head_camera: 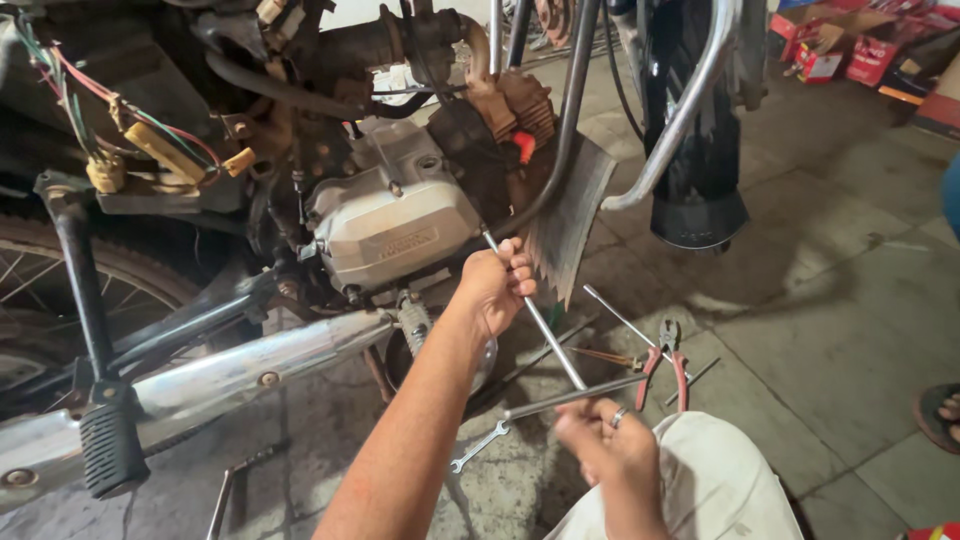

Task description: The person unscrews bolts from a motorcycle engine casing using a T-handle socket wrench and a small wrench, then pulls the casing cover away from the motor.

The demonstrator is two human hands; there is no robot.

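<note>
- Long metal rod (535, 315): runs diagonally from the engine cover (395, 225) down-right toward the floor (830, 300).
- Left hand (497, 288): grip closed around the rod's upper part, nearer the engine.
- Right hand (605, 440): at the lower end, closed on a thin tool (575, 397).

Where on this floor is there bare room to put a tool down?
Bare tiles lie right of the pliers, toward the sandalled foot. It is crowded between the hands, left and right, where rods and a spanner lie beside the engine.
</note>
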